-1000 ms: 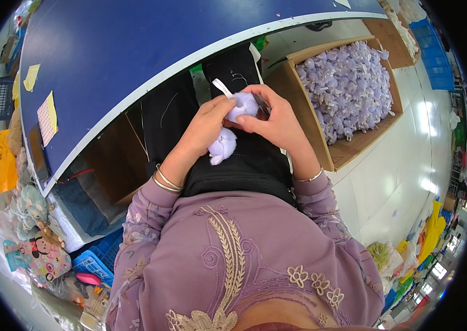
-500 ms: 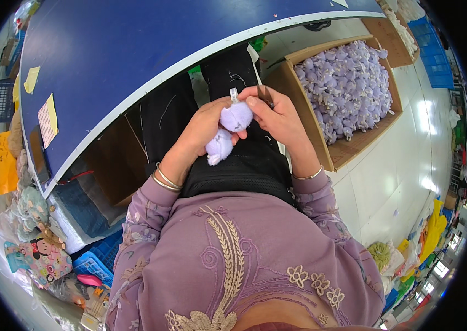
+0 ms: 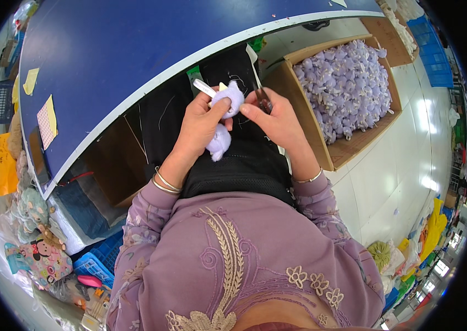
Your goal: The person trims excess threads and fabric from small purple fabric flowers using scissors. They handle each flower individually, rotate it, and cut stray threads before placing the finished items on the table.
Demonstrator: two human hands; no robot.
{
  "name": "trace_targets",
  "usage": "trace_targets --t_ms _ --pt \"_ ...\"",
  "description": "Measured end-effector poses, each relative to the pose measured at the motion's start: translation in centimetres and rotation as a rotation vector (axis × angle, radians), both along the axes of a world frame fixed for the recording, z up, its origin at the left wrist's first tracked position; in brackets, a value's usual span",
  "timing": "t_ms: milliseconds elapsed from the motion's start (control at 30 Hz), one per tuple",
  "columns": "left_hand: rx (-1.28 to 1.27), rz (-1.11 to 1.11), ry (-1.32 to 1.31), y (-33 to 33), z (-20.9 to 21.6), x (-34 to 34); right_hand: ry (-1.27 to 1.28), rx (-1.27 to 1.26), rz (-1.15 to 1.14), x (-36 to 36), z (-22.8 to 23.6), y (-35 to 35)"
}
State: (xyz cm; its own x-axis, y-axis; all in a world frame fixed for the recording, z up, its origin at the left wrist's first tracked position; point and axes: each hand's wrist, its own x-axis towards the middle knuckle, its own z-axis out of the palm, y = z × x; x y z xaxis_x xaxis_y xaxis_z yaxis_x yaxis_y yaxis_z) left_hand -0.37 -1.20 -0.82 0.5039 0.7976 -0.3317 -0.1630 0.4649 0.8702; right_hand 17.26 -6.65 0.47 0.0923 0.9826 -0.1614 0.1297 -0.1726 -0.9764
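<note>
Above my lap, my left hand point(image 3: 196, 126) is closed on a small lilac plush toy point(image 3: 232, 99), its thumb pressing across the front. A white tag point(image 3: 204, 87) stands out from the plush's left side, next to a pale yellow pointed piece. A second lilac plush piece point(image 3: 218, 143) hangs below, under the left palm; whether the two are joined is hidden. My right hand point(image 3: 280, 122) is curled round dark metal thread snips point(image 3: 263, 99), blades pointing away from me. Its thumb and fingertip meet at the right edge of the upper plush.
To the right, a cardboard box point(image 3: 330, 156) holds a heap of similar lilac plush pieces. Ahead runs a blue table point(image 3: 134, 44) with a pale edge. Loose threads lie on my black trousers. Blue crates point(image 3: 95, 265) and soft toys point(image 3: 37, 207) crowd the lower left.
The upper plush has turned in my left hand and tipped up, so its tag now points to the upper left. My left thumb has come over its front. The right hand keeps the snips.
</note>
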Motion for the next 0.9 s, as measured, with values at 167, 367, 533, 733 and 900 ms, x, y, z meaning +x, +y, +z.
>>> trace_targets --t_ms 167,367,533,733,900 --pt "0.186 0.038 0.087 -0.1 -0.1 0.4 0.056 -0.049 -0.086 -1.9 -0.2 0.1" --pt "0.250 -0.030 0.138 -0.3 0.8 0.1 0.132 -0.015 -0.229 -1.7 -1.4 0.3" --pt "0.263 0.025 0.095 -0.4 0.4 0.0 0.274 -0.083 -0.269 -1.8 -2.1 0.0" --pt "0.236 0.098 0.074 -0.4 0.8 0.1 0.412 -0.075 -0.242 -1.9 -2.5 -0.1" --pt "0.178 0.106 0.014 -0.3 0.2 -0.3 0.381 -0.114 -0.127 -1.4 -2.2 -0.1"
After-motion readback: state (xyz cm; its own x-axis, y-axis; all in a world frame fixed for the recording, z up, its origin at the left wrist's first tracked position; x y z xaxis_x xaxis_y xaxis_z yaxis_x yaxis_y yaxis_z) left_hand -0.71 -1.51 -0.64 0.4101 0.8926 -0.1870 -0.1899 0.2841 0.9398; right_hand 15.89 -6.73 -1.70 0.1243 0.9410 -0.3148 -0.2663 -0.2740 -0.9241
